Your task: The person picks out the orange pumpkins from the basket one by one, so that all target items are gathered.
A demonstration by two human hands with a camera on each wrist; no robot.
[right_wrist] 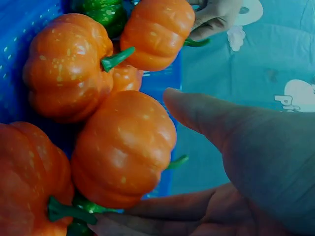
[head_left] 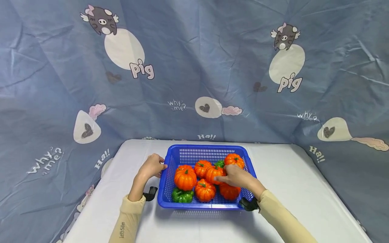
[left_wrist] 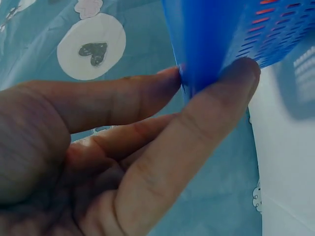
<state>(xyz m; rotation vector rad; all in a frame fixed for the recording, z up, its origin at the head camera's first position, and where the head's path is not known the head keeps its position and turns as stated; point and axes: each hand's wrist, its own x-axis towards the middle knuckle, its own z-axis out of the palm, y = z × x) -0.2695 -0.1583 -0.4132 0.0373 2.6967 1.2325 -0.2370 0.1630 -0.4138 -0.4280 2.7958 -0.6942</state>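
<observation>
A blue plastic basket (head_left: 208, 205) holds several orange toy pumpkins and two green ones. My left hand (head_left: 152, 165) pinches the basket's left rim between thumb and fingers, as the left wrist view shows from close by. Inside the basket's right half, my right hand (head_left: 236, 176) reaches over an orange pumpkin (head_left: 212, 174) near the middle. In the right wrist view, the thumb (right_wrist: 197, 105) is spread apart from that pumpkin, while the straight fingers (right_wrist: 167, 211) lie along its other side. A green pumpkin (head_left: 219, 163) is partly hidden behind it.
Another green pumpkin (head_left: 182, 195) sits in the front left corner beneath a large orange one (head_left: 185, 179). One more orange pumpkin (head_left: 234, 160) is at the back right. A white table (head_left: 291, 189) bears the basket, and a patterned blue cloth (head_left: 194, 67) hangs around it.
</observation>
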